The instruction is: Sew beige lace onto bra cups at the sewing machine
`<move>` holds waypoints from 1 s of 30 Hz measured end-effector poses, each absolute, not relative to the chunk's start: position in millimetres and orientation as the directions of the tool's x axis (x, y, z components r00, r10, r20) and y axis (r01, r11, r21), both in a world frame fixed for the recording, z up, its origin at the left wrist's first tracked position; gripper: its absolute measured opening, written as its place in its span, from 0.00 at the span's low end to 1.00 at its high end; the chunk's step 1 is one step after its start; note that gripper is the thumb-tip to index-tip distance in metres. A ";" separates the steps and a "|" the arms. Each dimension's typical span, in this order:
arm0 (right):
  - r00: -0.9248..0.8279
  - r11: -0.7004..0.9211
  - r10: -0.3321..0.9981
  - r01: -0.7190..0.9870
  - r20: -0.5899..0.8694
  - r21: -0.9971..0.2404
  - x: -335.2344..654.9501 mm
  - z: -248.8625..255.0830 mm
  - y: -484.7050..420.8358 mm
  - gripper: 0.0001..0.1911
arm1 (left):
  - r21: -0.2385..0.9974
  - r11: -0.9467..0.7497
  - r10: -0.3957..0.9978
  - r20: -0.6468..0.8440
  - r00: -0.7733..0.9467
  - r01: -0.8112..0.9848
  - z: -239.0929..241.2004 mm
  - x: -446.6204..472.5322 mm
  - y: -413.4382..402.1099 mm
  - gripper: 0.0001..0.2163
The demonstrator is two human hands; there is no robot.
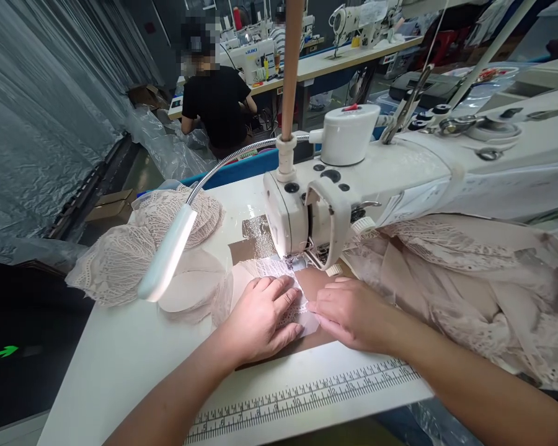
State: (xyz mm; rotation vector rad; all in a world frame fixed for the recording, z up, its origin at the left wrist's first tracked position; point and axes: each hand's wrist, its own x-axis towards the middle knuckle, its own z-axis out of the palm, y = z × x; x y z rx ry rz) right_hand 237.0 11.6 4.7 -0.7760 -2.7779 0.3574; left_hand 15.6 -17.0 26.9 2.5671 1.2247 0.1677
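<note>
A white sewing machine [286, 210] stands over the table, its needle and presser foot low at a pale pink lace piece [265, 267]. My left hand [266, 319] lies flat on that lace, fingers stretched toward the needle. Just right of it, my right hand [346, 310] has its fingers together at the lace's edge, thumb side toward the left hand. The fingertips seem to pinch the edge, though what lies under them is partly hidden. Brown sheeting [244, 249] covers the machine bed beneath the lace.
Stacked lace cups [106, 266] lie left, under a lit gooseneck lamp [170, 254]. Lace fabric [451, 291] is heaped right of the machine. A ruler strip [302, 399] runs along the table's front edge. Beyond, a person in a black shirt [218, 102] sits at another bench.
</note>
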 end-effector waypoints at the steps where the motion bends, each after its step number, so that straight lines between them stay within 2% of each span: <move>1: -0.830 0.829 0.534 0.478 0.158 -0.292 236.9 4.4 11.3 0.11 | 0.307 -0.587 0.783 -0.020 0.622 0.749 26.5 16.1 -16.5 0.22; 12: -0.811 0.833 0.543 0.487 0.218 -0.263 233.9 -3.8 11.4 0.09 | 0.219 -0.602 0.789 0.016 0.614 0.768 19.1 15.2 -7.3 0.26; 23: -0.798 0.830 0.553 0.503 0.238 -0.241 232.5 -9.7 13.5 0.11 | 0.200 -0.616 0.781 0.029 0.624 0.762 17.9 12.4 -5.5 0.24; 30: -0.764 0.803 0.596 0.569 0.246 -0.178 223.0 -5.0 13.9 0.14 | 0.133 -0.656 0.755 0.089 0.650 0.743 14.8 8.0 3.7 0.19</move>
